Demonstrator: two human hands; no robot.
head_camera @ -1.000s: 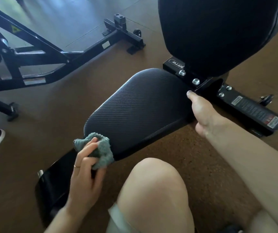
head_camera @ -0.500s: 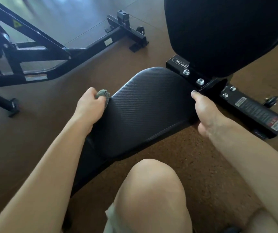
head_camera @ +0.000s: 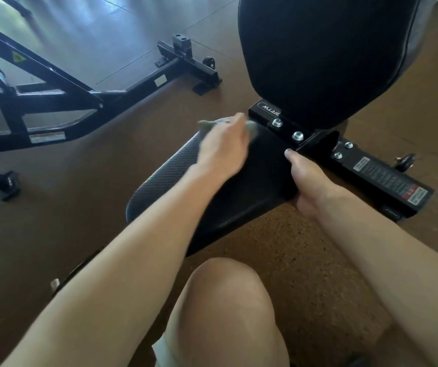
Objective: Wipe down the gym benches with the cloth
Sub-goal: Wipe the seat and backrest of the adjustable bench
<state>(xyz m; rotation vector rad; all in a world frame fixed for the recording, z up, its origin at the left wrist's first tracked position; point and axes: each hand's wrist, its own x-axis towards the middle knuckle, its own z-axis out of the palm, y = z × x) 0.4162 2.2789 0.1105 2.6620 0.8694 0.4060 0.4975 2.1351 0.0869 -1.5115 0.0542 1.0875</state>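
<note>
A black textured bench seat pad [head_camera: 170,176] lies low over the brown floor, with the black backrest pad [head_camera: 318,54] raised behind it. My left hand [head_camera: 220,149] is blurred at the seat's far end and holds the grey-green cloth [head_camera: 207,123] against the pad; only slivers of cloth show at the fingertips. My right hand [head_camera: 308,181] grips the seat's right edge near the hinge bracket [head_camera: 286,125], thumb on top.
My bare knee [head_camera: 225,300] is just in front of the seat. Another black bench frame [head_camera: 80,99] stands at the left with its foot bar [head_camera: 191,64]. The base rail with warning labels [head_camera: 387,178] runs to the right.
My left hand has swept the cloth from the seat's near left corner, along the left edge, up to the far end by the hinge. My right hand has kept its grip.
</note>
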